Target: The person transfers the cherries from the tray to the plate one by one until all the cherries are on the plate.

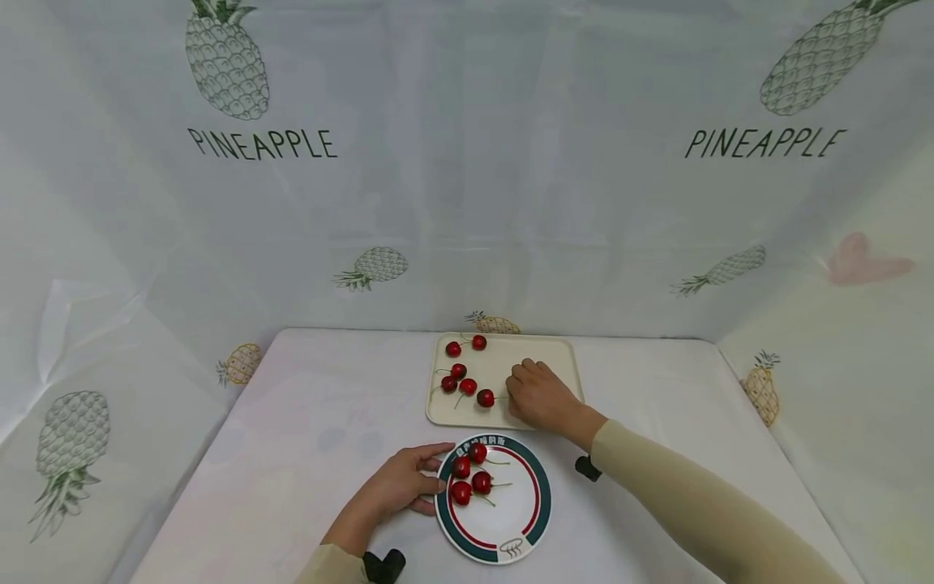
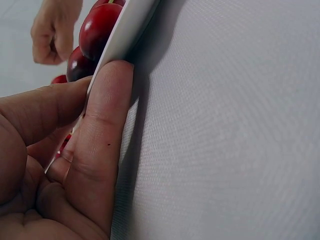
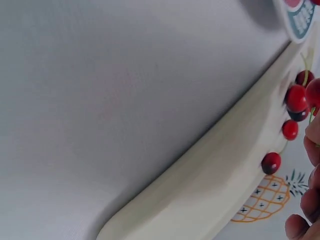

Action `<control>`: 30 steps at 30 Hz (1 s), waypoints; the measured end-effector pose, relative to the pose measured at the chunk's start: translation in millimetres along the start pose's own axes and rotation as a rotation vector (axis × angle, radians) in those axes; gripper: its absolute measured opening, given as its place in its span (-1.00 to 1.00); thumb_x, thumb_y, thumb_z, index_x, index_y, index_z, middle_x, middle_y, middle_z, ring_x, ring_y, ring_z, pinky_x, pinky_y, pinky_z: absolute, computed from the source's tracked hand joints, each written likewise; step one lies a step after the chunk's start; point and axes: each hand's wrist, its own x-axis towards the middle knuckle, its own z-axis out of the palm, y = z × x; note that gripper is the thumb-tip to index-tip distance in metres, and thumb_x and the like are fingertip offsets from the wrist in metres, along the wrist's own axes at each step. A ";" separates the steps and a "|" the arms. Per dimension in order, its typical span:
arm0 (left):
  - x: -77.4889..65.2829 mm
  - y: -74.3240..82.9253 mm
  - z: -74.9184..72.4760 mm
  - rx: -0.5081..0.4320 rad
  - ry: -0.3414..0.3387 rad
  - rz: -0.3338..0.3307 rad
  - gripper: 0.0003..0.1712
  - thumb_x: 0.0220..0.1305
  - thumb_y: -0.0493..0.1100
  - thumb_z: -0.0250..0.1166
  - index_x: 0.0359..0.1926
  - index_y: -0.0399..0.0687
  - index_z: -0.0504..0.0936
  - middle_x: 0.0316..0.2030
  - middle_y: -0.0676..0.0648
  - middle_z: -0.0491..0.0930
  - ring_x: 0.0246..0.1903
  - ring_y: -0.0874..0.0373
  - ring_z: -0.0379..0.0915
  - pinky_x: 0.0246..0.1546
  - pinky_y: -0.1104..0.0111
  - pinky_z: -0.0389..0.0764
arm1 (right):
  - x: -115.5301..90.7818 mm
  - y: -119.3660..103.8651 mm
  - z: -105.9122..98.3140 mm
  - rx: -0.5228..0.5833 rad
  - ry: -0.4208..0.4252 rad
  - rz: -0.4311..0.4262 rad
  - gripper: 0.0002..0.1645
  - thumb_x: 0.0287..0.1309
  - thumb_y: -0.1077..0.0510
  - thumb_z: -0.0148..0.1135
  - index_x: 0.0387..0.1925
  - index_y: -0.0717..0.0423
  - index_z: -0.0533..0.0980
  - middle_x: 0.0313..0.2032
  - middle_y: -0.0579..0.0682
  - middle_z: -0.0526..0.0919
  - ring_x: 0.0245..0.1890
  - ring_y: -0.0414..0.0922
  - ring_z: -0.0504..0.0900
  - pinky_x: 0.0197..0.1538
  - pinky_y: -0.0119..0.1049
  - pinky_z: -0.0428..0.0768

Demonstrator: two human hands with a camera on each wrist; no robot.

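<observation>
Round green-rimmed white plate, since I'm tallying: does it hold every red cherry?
No; several red cherries lie on the cream rectangular tray beyond the plate.

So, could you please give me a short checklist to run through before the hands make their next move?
1. Plate steadied: ok; the left hand pinches its rim at the side.
2. Cherry held: ok; the right hand appears to pinch it by the stem.
3. That cherry lifted off the tray: cannot tell; no view shows its underside.
4. Room on the plate: ok; four cherries sit toward its left, with its right side mostly bare.
5. Tray emptied: not ok; five other cherries lie on it.
</observation>
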 end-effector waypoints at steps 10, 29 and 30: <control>-2.2 1.3 -1.1 0.013 0.010 -0.010 -0.22 0.29 -0.36 0.43 0.51 0.00 0.46 0.04 -0.16 0.66 -0.25 0.07 0.76 -0.30 0.17 0.86 | -21.5 -19.3 -17.9 0.030 0.037 -0.009 -0.85 0.25 0.08 0.39 -0.34 0.05 0.59 -0.41 -0.09 0.47 -0.33 -0.10 0.34 -0.28 -0.28 0.38; 1.1 -2.8 -0.1 0.016 0.012 -0.001 -0.22 0.27 -0.34 0.46 0.49 0.03 0.49 0.03 -0.17 0.66 -0.27 0.06 0.77 -0.31 0.17 0.86 | -68.6 -90.2 -50.1 0.136 0.031 -0.123 -0.79 0.21 -0.02 0.42 -0.39 -0.08 0.54 -0.42 -0.19 0.44 -0.35 -0.21 0.24 -0.28 -0.40 0.20; 0.9 -2.1 0.3 0.017 0.011 -0.001 -0.22 0.28 -0.34 0.46 0.49 0.03 0.49 0.03 -0.17 0.66 -0.26 0.07 0.77 -0.31 0.17 0.86 | -70.4 -93.3 -50.7 0.142 0.031 -0.133 -0.79 0.22 -0.02 0.41 -0.39 -0.08 0.54 -0.42 -0.19 0.43 -0.35 -0.21 0.24 -0.27 -0.40 0.19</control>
